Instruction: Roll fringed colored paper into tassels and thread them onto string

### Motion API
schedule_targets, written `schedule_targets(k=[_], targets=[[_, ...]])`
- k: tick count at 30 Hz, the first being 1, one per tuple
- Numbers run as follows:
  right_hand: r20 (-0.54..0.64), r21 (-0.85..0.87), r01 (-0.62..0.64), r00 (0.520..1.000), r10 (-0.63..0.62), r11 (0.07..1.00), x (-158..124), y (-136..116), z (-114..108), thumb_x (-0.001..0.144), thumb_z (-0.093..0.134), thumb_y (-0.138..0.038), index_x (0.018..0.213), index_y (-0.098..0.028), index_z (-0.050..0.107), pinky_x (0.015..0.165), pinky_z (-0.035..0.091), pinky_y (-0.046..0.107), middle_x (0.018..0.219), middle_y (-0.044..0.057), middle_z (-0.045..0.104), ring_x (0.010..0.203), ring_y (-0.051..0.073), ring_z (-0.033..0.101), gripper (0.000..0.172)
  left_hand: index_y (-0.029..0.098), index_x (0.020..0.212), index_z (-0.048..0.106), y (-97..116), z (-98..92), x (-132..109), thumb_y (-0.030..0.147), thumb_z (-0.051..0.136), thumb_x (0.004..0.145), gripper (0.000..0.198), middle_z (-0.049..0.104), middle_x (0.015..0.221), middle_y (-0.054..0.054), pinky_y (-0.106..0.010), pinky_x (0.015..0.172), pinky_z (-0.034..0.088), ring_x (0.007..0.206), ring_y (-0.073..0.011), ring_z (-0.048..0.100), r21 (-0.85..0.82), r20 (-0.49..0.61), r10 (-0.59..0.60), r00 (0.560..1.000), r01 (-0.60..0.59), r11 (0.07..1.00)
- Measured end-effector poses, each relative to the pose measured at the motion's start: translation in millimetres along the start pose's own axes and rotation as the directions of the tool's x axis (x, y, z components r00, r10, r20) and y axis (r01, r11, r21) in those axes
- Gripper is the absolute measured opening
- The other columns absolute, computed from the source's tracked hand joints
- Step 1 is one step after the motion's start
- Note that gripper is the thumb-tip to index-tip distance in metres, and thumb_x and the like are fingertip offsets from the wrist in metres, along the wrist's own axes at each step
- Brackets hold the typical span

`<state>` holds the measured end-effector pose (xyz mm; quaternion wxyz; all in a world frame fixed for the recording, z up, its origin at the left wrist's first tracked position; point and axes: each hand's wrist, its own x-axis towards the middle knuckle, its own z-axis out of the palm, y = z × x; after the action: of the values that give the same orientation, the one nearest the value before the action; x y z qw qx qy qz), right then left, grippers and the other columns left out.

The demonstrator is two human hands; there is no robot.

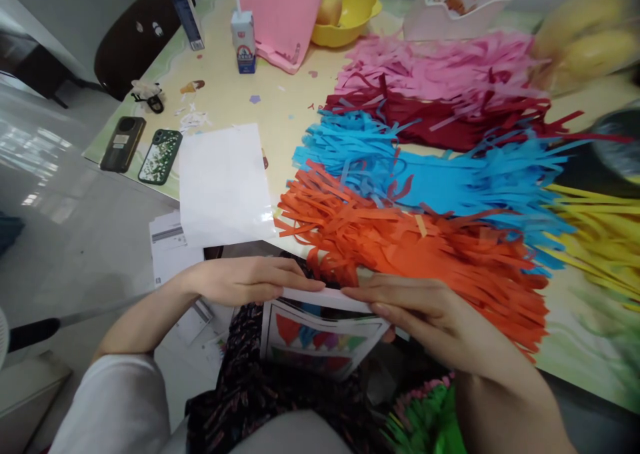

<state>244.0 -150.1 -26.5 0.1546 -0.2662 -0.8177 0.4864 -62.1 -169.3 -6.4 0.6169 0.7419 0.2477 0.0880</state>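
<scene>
Both my hands hold a white sheet (320, 334) printed with colourful shapes, just below the table's near edge, above my lap. My left hand (250, 281) pinches its top edge from the left, fingers pressed together. My right hand (425, 311) grips the same top edge from the right, fingers closed along it. Right beyond my fingers lies a pile of orange paper strips (420, 247) on the table.
Piles of blue (430, 174), dark red (450, 117), pink (440, 64) and yellow strips (605, 241) cover the table's right. A blank white sheet (223, 184) overhangs the near edge. Two phones (143, 151), a juice carton (243, 41), pink paper (285, 14) and a yellow bowl (350, 11) sit farther back.
</scene>
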Motion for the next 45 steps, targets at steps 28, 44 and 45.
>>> schedule_targets(k=[28,44,45], targets=[[0.013,0.043,-0.106,0.994,0.106,0.993,5,-2,1,0.101,0.047,-0.038,0.117,-0.022,0.075,0.066,0.057,0.024,0.088,0.009,0.076,0.08,0.018,0.072,0.036,0.022,0.143,0.053,-16,-4.6,1,0.033,0.04,0.104,0.043,0.055,0.147,-0.009,-0.03,0.112,0.04,0.133,-0.0208,0.053,-0.187,-0.023,-0.055,0.998,0.05,0.981],[-0.025,0.044,-0.091,0.995,0.092,0.995,7,3,4,0.1,0.048,-0.039,0.115,-0.023,0.076,0.073,0.059,0.027,0.095,0.009,0.078,0.088,0.02,0.074,0.036,0.023,0.144,0.052,-25,-1.9,-2,0.034,0.039,0.104,0.044,0.056,0.146,-0.01,-0.029,0.11,0.043,0.131,-0.0203,0.055,-0.173,-0.035,-0.091,0.995,0.084,0.981],[-0.019,0.044,-0.083,0.996,0.084,0.996,8,3,4,0.1,0.047,-0.04,0.114,-0.023,0.076,0.073,0.059,0.027,0.094,0.009,0.078,0.088,0.02,0.074,0.036,0.023,0.145,0.051,-26,-1.7,-2,0.035,0.039,0.104,0.044,0.055,0.146,-0.009,-0.029,0.109,0.044,0.131,-0.0205,0.056,-0.179,-0.031,-0.099,0.995,0.092,0.98]])
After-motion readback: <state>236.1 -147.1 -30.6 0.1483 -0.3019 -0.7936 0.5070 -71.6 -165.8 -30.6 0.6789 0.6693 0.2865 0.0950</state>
